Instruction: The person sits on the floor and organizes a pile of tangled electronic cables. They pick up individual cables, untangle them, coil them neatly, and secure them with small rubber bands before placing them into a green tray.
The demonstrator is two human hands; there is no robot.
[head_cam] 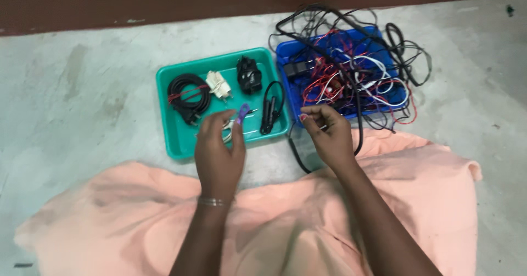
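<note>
My left hand (pixel 219 149) hovers over the near edge of a green tray (pixel 170 81) and pinches a small white cable bundle (pixel 228 129); its thumbnail is painted purple. My right hand (pixel 328 133) is beside the tray's right corner, fingers curled on a thin cable that leads to a blue tray (pixel 285 51) heaped with tangled black, red and white wires (pixel 351 67). Inside the green tray lie a coiled black cord (pixel 188 92), a white plug (pixel 218 84), a black adapter (pixel 249 74) and a looped black cable (pixel 270 107).
Both trays rest on a grey concrete floor (pixel 82 89) in front of a dark red wall. A peach cloth (pixel 274 221) covers my lap at the bottom. Black wires spill over the blue tray's right side onto the floor.
</note>
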